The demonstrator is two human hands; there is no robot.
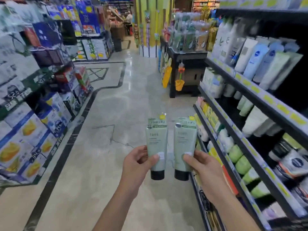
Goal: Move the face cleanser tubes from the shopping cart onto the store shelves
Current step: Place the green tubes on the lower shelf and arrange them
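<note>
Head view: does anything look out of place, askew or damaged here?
Nothing is spilled or broken. Each hand holds a green tube: left hand the left tube, right hand the right tube, both black cap down. One oddity: a thin crack runs across the floor tile ahead. The shopping cart is not in view.

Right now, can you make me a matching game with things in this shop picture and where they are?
Things:
1. left green tube
2. right green tube
3. orange toy bucket
4. boxes with yellow fruit pictures

Places:
A. hanging on the dark stand at the aisle's end
B. held in the right hand, cap down
C. stacked on the left of the aisle
D. held in the left hand, cap down

Pairs: 1-D, 2-B, 3-A, 4-C
</note>
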